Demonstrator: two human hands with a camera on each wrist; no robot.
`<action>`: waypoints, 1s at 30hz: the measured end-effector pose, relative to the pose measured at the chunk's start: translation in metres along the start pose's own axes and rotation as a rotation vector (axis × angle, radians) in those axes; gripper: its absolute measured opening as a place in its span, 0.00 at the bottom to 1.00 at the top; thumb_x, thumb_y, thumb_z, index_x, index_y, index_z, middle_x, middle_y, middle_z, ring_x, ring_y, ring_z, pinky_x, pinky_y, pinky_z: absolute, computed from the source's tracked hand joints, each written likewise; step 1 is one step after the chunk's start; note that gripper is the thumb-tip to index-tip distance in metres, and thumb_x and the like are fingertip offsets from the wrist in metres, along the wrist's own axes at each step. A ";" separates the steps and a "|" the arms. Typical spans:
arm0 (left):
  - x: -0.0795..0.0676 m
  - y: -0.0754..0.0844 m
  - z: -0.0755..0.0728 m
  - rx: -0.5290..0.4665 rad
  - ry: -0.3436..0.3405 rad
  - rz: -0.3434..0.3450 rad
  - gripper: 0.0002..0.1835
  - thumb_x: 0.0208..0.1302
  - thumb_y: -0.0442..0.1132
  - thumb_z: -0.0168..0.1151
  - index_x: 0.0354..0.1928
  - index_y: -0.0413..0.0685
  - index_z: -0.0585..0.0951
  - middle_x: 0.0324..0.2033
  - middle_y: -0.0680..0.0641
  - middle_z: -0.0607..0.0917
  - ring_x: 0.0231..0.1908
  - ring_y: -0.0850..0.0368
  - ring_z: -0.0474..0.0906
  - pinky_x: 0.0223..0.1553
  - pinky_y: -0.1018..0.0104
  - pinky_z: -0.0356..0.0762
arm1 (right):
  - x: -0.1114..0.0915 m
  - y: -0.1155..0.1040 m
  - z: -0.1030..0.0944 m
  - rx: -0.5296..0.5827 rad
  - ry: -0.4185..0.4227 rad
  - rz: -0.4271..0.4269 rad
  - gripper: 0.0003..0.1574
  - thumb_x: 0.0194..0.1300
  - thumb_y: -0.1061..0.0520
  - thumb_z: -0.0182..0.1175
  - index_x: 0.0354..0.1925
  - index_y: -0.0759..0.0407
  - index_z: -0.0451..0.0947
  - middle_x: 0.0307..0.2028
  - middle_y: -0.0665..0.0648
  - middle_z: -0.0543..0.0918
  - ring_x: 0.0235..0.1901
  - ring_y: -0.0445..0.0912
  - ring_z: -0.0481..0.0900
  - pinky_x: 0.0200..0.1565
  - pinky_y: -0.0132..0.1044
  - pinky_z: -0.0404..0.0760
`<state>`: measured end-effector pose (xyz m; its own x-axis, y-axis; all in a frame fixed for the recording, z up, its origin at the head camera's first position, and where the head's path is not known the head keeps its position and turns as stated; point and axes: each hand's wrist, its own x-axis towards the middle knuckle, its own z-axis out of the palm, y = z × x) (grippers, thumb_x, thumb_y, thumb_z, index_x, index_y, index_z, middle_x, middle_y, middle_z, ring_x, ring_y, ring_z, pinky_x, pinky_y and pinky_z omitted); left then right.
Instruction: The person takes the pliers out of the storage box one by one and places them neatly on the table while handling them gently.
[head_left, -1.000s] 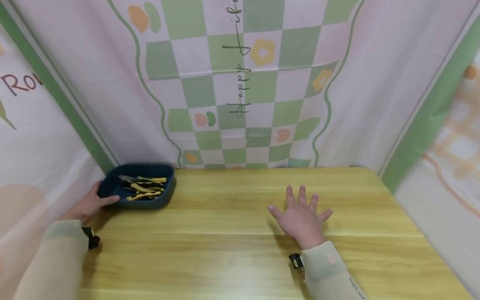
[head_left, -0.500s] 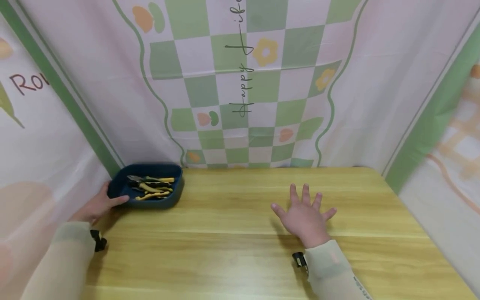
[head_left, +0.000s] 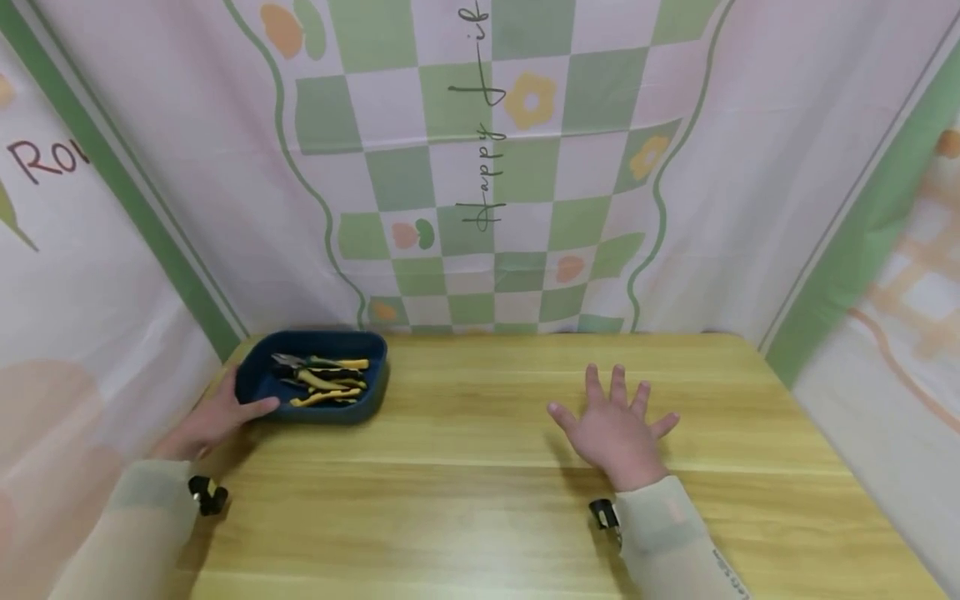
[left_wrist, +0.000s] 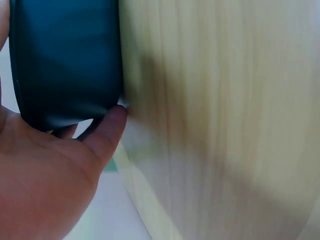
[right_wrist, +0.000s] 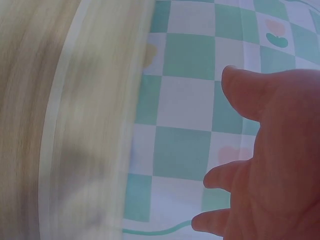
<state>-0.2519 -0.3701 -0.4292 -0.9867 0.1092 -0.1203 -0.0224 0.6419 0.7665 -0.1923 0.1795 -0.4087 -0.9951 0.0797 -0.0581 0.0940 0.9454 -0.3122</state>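
A dark blue plastic tray stands at the far left of the table in the head view, with several pliers with yellow and black handles lying in it. My left hand grips the tray's left end, thumb along the front and the other fingers mostly hidden behind the side. In the left wrist view the thumb presses low on the tray's wall. To the right, my right hand is spread with fingers apart, palm down over the wooden table, holding nothing.
A curtain with a green check pattern hangs right behind the table's back edge. More cloth hangs on the left and right sides. Both sleeves carry small black wrist devices.
The tray has slid to the right across the table, along with my left hand. My right hand stays spread in nearly the same place.
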 end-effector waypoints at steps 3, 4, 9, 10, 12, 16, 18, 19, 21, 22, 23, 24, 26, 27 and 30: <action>-0.002 0.006 0.007 0.017 -0.019 -0.029 0.61 0.60 0.57 0.60 0.68 0.44 0.21 0.66 0.29 0.27 0.64 0.27 0.30 0.57 0.33 0.38 | 0.000 0.000 -0.001 0.000 0.003 0.002 0.66 0.51 0.14 0.26 0.74 0.53 0.36 0.69 0.69 0.28 0.60 0.73 0.20 0.38 0.72 0.15; -0.002 0.008 0.009 0.026 -0.021 -0.039 0.61 0.60 0.58 0.60 0.68 0.45 0.21 0.67 0.29 0.27 0.64 0.27 0.31 0.56 0.33 0.38 | 0.000 0.001 -0.002 0.001 0.001 0.002 0.66 0.51 0.14 0.26 0.74 0.53 0.35 0.69 0.69 0.28 0.60 0.73 0.20 0.38 0.72 0.15; -0.005 0.013 0.020 0.038 -0.029 -0.063 0.62 0.58 0.62 0.60 0.68 0.50 0.20 0.67 0.30 0.28 0.64 0.27 0.31 0.56 0.32 0.39 | 0.001 0.000 -0.004 0.011 -0.017 0.001 0.66 0.51 0.14 0.26 0.74 0.53 0.34 0.69 0.69 0.27 0.60 0.72 0.18 0.37 0.73 0.15; -0.006 0.014 0.023 0.038 -0.029 -0.060 0.62 0.58 0.62 0.60 0.68 0.49 0.20 0.67 0.31 0.28 0.64 0.27 0.31 0.56 0.33 0.39 | 0.001 0.001 -0.005 0.011 -0.020 0.000 0.66 0.51 0.14 0.25 0.74 0.53 0.34 0.69 0.69 0.26 0.60 0.72 0.18 0.37 0.73 0.16; -0.007 0.016 0.027 0.041 -0.025 -0.050 0.62 0.58 0.62 0.60 0.68 0.48 0.21 0.68 0.31 0.28 0.64 0.28 0.31 0.57 0.33 0.39 | 0.001 0.001 -0.005 0.010 -0.023 -0.001 0.66 0.51 0.14 0.26 0.74 0.53 0.34 0.69 0.69 0.26 0.60 0.72 0.18 0.38 0.73 0.16; -0.009 0.024 0.039 0.050 -0.004 -0.039 0.63 0.57 0.63 0.60 0.68 0.45 0.22 0.68 0.31 0.29 0.65 0.29 0.32 0.58 0.35 0.38 | 0.001 0.001 -0.007 0.010 -0.028 -0.001 0.66 0.51 0.14 0.26 0.74 0.54 0.35 0.68 0.70 0.27 0.59 0.73 0.18 0.37 0.73 0.16; -0.010 0.029 0.046 0.059 0.009 -0.044 0.63 0.56 0.64 0.60 0.69 0.43 0.23 0.68 0.30 0.30 0.65 0.28 0.33 0.58 0.35 0.38 | 0.001 0.001 -0.008 0.012 -0.034 -0.001 0.66 0.51 0.14 0.26 0.74 0.54 0.35 0.68 0.70 0.27 0.59 0.73 0.18 0.37 0.73 0.16; -0.011 0.032 0.049 0.061 0.013 -0.051 0.64 0.56 0.64 0.60 0.69 0.43 0.23 0.68 0.30 0.31 0.64 0.28 0.34 0.58 0.35 0.39 | 0.001 0.001 -0.008 0.014 -0.037 -0.001 0.66 0.51 0.14 0.26 0.74 0.54 0.36 0.68 0.70 0.27 0.59 0.73 0.18 0.37 0.73 0.16; -0.013 0.037 0.054 0.070 0.021 -0.067 0.64 0.55 0.65 0.59 0.69 0.42 0.24 0.68 0.29 0.32 0.64 0.28 0.35 0.58 0.36 0.40 | 0.001 0.001 -0.009 0.018 -0.038 -0.003 0.66 0.51 0.14 0.26 0.74 0.55 0.36 0.68 0.71 0.27 0.59 0.73 0.18 0.37 0.73 0.16; -0.014 0.039 0.057 0.075 0.023 -0.074 0.64 0.55 0.65 0.59 0.69 0.41 0.24 0.68 0.29 0.31 0.64 0.28 0.35 0.58 0.36 0.40 | 0.001 0.001 -0.010 0.020 -0.037 -0.004 0.66 0.51 0.14 0.27 0.74 0.55 0.37 0.68 0.71 0.27 0.59 0.73 0.17 0.37 0.73 0.16; -0.015 0.041 0.059 0.077 0.021 -0.078 0.64 0.55 0.65 0.59 0.69 0.41 0.24 0.68 0.29 0.31 0.64 0.28 0.35 0.58 0.36 0.40 | 0.001 0.001 -0.010 0.020 -0.037 -0.005 0.66 0.51 0.14 0.27 0.74 0.55 0.37 0.68 0.71 0.27 0.59 0.72 0.17 0.38 0.73 0.16; -0.016 0.042 0.061 0.077 0.021 -0.081 0.64 0.55 0.66 0.59 0.69 0.41 0.24 0.68 0.29 0.31 0.64 0.28 0.34 0.58 0.36 0.40 | 0.001 0.001 -0.010 0.020 -0.036 -0.004 0.67 0.51 0.14 0.27 0.74 0.55 0.37 0.68 0.71 0.27 0.59 0.72 0.17 0.38 0.73 0.16; -0.018 0.045 0.066 0.073 0.018 -0.084 0.65 0.54 0.66 0.60 0.69 0.41 0.24 0.68 0.30 0.31 0.65 0.29 0.34 0.59 0.36 0.40 | 0.001 0.001 -0.010 0.020 -0.032 -0.003 0.67 0.51 0.14 0.27 0.73 0.55 0.37 0.68 0.71 0.27 0.59 0.72 0.16 0.38 0.73 0.15; -0.019 0.046 0.069 0.066 0.015 -0.087 0.65 0.54 0.66 0.60 0.69 0.41 0.24 0.68 0.30 0.31 0.65 0.29 0.34 0.59 0.37 0.40 | 0.001 0.001 -0.010 0.020 -0.033 -0.002 0.67 0.51 0.14 0.27 0.73 0.55 0.37 0.68 0.71 0.27 0.59 0.72 0.16 0.38 0.73 0.15; -0.022 0.050 0.076 0.050 0.009 -0.092 0.65 0.53 0.66 0.61 0.69 0.42 0.24 0.68 0.30 0.31 0.65 0.30 0.33 0.59 0.37 0.39 | 0.001 0.001 -0.011 0.015 -0.037 0.000 0.67 0.51 0.14 0.26 0.74 0.55 0.37 0.68 0.71 0.27 0.59 0.72 0.16 0.37 0.73 0.15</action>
<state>-0.2192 -0.2829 -0.4363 -0.9823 0.0409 -0.1828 -0.1053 0.6862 0.7198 -0.1933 0.1844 -0.3989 -0.9934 0.0673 -0.0929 0.0942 0.9405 -0.3266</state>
